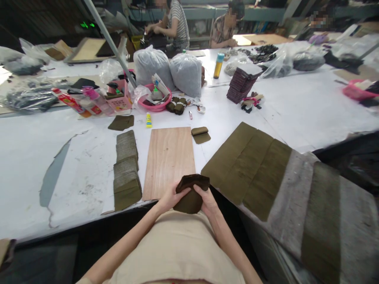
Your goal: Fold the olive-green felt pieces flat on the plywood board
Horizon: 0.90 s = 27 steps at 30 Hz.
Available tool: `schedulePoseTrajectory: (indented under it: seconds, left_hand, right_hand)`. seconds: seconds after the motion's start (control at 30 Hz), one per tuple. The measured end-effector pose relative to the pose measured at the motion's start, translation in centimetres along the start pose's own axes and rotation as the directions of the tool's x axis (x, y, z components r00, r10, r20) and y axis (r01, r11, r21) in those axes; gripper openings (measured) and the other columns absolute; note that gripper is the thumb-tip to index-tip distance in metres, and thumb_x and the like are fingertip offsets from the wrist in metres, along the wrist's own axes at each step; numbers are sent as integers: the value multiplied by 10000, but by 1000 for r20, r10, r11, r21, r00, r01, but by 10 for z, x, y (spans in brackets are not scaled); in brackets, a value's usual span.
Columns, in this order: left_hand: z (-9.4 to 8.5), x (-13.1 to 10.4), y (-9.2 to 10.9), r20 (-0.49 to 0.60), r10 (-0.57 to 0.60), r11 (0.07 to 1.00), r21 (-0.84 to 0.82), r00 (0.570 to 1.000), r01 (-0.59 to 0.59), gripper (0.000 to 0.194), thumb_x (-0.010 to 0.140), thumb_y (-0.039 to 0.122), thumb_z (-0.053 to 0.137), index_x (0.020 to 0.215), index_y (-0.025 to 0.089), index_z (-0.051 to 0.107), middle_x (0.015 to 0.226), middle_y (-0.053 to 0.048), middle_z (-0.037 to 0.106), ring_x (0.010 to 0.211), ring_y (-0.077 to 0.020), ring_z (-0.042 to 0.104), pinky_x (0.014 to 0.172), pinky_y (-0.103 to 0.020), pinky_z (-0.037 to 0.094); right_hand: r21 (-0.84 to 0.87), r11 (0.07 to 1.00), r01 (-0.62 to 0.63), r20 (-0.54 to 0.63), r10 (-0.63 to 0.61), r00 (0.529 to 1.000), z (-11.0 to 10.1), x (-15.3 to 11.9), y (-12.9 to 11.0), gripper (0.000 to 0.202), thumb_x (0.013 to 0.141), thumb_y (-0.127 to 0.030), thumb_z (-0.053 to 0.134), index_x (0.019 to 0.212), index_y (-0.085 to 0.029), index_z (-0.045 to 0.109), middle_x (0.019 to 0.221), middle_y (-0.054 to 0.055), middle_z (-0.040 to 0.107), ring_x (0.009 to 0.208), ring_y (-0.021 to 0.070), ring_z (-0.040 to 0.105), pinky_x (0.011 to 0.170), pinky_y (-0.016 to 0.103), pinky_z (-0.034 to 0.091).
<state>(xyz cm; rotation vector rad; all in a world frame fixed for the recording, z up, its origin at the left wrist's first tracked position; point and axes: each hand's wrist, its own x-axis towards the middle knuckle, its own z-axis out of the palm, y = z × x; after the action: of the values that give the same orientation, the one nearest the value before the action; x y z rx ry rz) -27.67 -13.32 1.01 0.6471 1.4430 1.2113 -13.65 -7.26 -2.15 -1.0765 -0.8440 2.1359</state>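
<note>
Close to my body, both hands grip an olive-brown fabric piece (188,203) whose darker upper edge is folded over. My left hand (170,198) pinches its left side, thumb on top. On the opposite side my right hand (208,201) holds it the same way. Just beyond the hands lies a plywood board (168,157) at the table's front edge. Left of the board runs an overlapping row of olive fabric pieces (127,193), with a few more pieces (121,122) behind it. A small folded piece (201,137) rests by the board's far right corner.
Large olive sheets (251,165) cover a grey surface at right. A yellow tube (148,120), a pink basket (155,105), bottles (96,103) and stuffed plastic bags (152,67) stand farther back. A dark patterned stack (241,85) sits right of centre. Other people work across the table.
</note>
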Motion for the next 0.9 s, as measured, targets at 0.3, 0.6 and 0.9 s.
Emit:
schedulePoseTrajectory:
  seconds: [0.3,0.6,0.9]
  left_hand:
    - [7,6,-12,-72,-146,987,-73,987,140,408,671,436,753,941,139,683,925,-91,708,867,-229,648,798,-335,517]
    - [15,11,-14,26,-298,930,-220,954,296,473,680,415,755,1020,103,656,956,-137,708,854,-251,666,790,-368,530]
    - [27,16,-7,-96,-208,971,-143,973,193,443,646,384,784,1002,148,665,967,-94,705,899,-233,657,810,-338,528]
  right_hand:
    - [-343,913,221,19,-229,973,-9,-1,-8,259,704,-415,711,863,-223,639,836,20,658,806,201,605,803,350,483]
    - [-439,836,329,-104,-411,906,-17,1,-11,267,657,-383,761,812,-216,622,890,23,647,882,195,581,889,342,442]
    - [-156,974,164,-136,-186,973,-19,10,-10,382,719,-446,708,984,-186,623,956,58,694,881,213,633,844,356,500]
